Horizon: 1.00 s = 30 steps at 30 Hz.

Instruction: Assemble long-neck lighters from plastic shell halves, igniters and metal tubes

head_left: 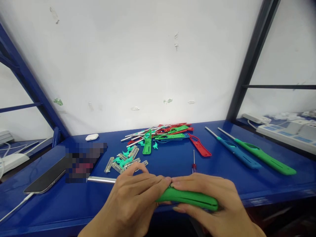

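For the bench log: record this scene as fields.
left hand: grips green lighter body
right hand: grips the same body's other end
metal tube: juts left from under left hand
middle: pile of red and green shells, metal tubes
right side: blue lighter beside assembled green lighter
screwdriver: beyond the hands

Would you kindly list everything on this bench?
green plastic lighter handle: one, green, front edge
thin metal tube: one, silver, left of hands
blue long-nosed lighter: one, blue, right
green long-nosed lighter: one, green, far right
red plastic shell: one, red, centre
small screwdriver: one, red-handled, centre front
pile of plastic shells: several, red and green, back centre
small loose parts: many, silver and teal, centre-left
smartphone: one, dark, left
white earbud case: one, white, back left
blue workbench: one, blue, underneath
hands: left hand, right hand, bare, gripping the handle
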### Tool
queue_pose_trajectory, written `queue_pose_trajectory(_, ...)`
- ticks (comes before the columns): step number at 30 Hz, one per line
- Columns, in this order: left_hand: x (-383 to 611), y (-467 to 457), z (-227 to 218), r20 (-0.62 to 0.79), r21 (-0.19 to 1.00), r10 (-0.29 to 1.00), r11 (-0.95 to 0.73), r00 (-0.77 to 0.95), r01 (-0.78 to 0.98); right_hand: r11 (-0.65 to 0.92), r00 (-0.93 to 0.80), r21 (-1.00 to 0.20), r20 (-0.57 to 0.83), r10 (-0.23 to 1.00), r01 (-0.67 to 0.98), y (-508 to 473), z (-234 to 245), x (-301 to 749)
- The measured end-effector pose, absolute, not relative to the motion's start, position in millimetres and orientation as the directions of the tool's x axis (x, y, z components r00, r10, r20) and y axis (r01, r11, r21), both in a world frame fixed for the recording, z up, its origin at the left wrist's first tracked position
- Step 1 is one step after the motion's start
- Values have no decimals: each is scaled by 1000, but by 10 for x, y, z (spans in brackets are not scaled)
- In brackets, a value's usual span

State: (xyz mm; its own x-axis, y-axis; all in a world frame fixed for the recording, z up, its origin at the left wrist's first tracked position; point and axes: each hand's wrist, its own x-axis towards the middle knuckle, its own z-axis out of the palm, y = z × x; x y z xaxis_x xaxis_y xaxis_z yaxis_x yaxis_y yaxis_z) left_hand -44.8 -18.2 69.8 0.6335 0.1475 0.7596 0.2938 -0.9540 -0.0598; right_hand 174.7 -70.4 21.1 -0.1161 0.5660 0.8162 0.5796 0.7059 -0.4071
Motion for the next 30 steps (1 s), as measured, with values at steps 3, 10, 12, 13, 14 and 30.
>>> queue_pose_trajectory(3,-444,-205,713,759,-51,144,-959,635,279,705,-200,-271,837,509,656,-740,268,1744)
queue_pose_trajectory(10,-427,-206,716,776,-38,143,-961,614,273,803,-283,-101,904,322,588,-666,375,1719)
queue_pose_trajectory(12,-435,-202,700,778,-53,140,-956,612,287,805,-267,-119,907,327,582,-644,337,1728)
queue_pose_trajectory(13,-443,-195,689,773,-59,138,-956,619,288,809,-262,-132,906,333,573,-638,312,1734)
queue_pose_trajectory(14,-455,-185,674,765,-64,135,-957,630,282,813,-256,-153,902,347,562,-637,285,1739)
queue_pose_trajectory(30,-584,-84,559,660,-166,297,-838,690,520,513,214,-759,622,753,400,-604,173,1736)
